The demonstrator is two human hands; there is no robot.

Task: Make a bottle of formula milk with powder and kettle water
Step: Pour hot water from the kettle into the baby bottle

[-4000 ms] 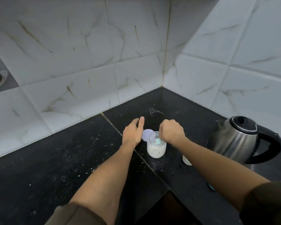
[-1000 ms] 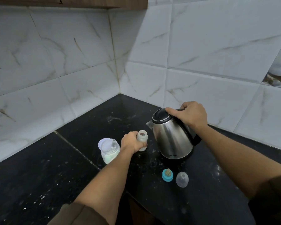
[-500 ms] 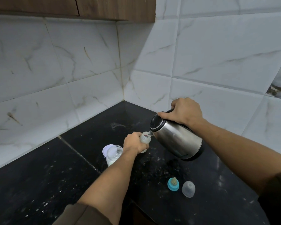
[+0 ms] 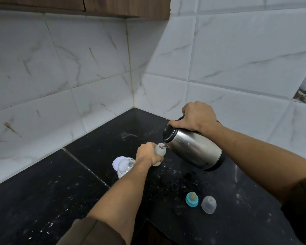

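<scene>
In the head view, the feeding bottle (image 4: 160,152) was found just right of the centre of the frame, with its mouth open and upward. It was held round its body by the left hand (image 4: 146,153), whose fingers were curled about it. Whether its base rested on the black counter (image 4: 42,200) could not be told. The steel kettle (image 4: 194,151) was held clear of the counter and tipped down to the left, its spout brought right to the bottle's mouth. Its handle was clamped in the right hand (image 4: 199,117), the thumb laid near the lid. Whether a stream was running could not be made out. Just left of the left wrist, an open powder jar (image 4: 125,167) was seen with its pale lid (image 4: 117,160) behind it. Toward the lower right, the blue-ringed teat (image 4: 192,199) and the clear cap (image 4: 208,204) lay side by side, well apart from the pour. The mouth being narrow, the step would likely be best done with the tilt added slowly and the spout kept over the opening. The bottle should be held upright and the fingers kept below the neck, away from hot water. The level should be watched so that overfilling is avoided, and the jar beside the wrist left undisturbed.
</scene>
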